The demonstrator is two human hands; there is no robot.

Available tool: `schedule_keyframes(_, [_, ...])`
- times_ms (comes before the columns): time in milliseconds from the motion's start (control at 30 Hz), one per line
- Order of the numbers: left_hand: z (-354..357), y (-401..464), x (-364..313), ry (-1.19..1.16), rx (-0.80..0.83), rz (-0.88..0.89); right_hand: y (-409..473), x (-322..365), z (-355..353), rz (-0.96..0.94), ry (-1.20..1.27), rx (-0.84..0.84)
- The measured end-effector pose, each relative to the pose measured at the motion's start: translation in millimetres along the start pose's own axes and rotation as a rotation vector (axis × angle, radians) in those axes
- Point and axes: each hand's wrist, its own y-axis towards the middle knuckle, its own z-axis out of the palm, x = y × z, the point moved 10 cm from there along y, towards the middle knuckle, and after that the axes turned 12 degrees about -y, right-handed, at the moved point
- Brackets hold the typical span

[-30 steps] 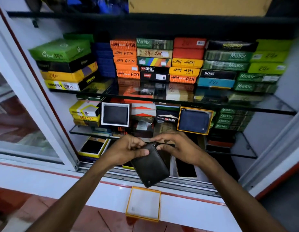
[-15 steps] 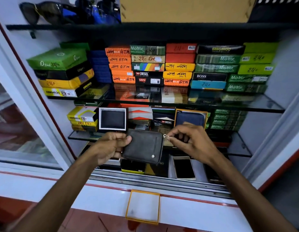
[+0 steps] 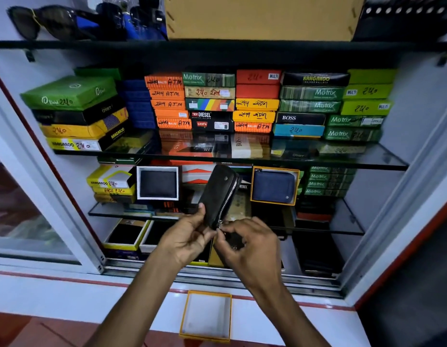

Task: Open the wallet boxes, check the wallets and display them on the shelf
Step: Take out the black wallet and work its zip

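A black zip-around wallet [image 3: 218, 194] stands on end in front of the middle glass shelf [image 3: 342, 221], its silver zipper facing me. My left hand [image 3: 187, 236] grips its lower edge. My right hand [image 3: 250, 244] pinches the zipper pull at the bottom corner. An empty orange-rimmed box [image 3: 206, 315] lies open on the white ledge below. On the middle shelf a blue wallet [image 3: 273, 187] sits propped in an orange-rimmed box, and a black wallet [image 3: 157, 184] in a white-framed box.
Stacks of coloured wallet boxes [image 3: 210, 103] fill the upper glass shelf [image 3: 367, 156]. More boxes and open boxes [image 3: 126, 234] sit on the lower levels. A sliding glass door [image 3: 29, 221] stands at the left. A cardboard box [image 3: 260, 17] rests on the top shelf.
The wallet has turned from lying flat between my hands to standing on end. My right hand has drawn the zipper pull down to the bottom corner. The view has shifted upward.
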Motion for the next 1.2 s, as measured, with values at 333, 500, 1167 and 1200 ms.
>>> schedule_keyframes(333, [-8.0,3.1,-10.3,0.053,0.024,0.080,15.0,-15.4,-18.9,0.004,-0.155,0.004])
schedule_keyframes(500, [-12.2,-6.2,-36.4,0.362,0.081,0.186,38.4,-33.9,-34.8,-0.060,-0.138,0.062])
schedule_keyframes(1167, [10.2,-24.6,-14.1,0.715,0.170,0.066,19.9,-114.0,35.6,0.623,0.722,0.410])
schedule_keyframes(1200, [9.1,-23.9,-19.2,0.694,0.150,0.105,8.3,-121.6,34.9,0.702,0.771,0.413])
